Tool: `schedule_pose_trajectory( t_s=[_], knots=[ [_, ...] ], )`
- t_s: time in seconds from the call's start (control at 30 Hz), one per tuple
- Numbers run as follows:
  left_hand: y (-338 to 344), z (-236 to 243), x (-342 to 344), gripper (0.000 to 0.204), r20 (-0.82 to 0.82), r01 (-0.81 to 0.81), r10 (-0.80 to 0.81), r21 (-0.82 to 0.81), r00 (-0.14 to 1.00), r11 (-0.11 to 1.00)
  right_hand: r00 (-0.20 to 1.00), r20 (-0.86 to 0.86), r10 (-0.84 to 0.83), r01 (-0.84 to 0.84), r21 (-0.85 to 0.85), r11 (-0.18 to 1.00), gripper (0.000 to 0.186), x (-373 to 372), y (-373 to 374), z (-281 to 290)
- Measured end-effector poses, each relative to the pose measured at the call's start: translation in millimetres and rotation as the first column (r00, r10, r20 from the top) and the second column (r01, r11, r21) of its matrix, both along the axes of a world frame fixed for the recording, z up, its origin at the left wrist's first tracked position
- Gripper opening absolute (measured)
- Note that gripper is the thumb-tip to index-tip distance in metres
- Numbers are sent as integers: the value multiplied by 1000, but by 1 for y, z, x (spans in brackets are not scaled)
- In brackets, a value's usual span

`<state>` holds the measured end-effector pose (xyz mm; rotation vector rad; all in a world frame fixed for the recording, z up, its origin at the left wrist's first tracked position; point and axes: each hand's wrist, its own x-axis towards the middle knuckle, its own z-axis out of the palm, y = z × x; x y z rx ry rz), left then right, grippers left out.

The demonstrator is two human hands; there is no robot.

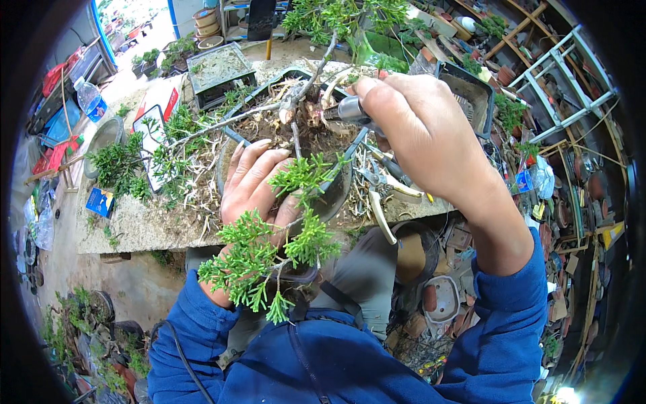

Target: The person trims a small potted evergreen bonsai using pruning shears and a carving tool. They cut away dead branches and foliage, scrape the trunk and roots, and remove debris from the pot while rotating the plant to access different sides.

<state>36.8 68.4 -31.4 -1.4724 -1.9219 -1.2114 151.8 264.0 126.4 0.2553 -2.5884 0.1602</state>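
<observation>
One right hand point(420, 124) gripping a silver metal tool point(351, 109), left hand point(252, 185) resting unclenched, gnarled brown trunk point(312, 111) rising beyond it

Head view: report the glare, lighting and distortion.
Head view: the doorway burns out to white; head view, lower right: a bright spot glares; head view, centre: the right hand is brightly lit; head view overall: fisheye bows the worktable's front edge, and the round image falls to black at its rim.

A metal ladder point(572, 116) occupies the upper right; a clear plastic bottle point(89, 99) and stacked round pots point(206, 24) appear at upper left.
</observation>
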Motion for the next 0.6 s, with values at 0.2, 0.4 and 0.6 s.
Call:
schedule_pose_trajectory(
  t_s=[0.2,0.4,0.6],
  knots=[
    [4,1,9,40,-67,-25,29,64,997,998,978,118,-174,210,-577,789,38,42,-6,-1],
    [38,2,30,37,-183,-207,224,106,957,972,923,-163,-347,302,-251,920,30,53,-20,-103],
    [11,-2,21,21,-55,-93,96,56,994,994,928,-297,-225,191,-139,972,50,22,-51,-132]
  ],
)
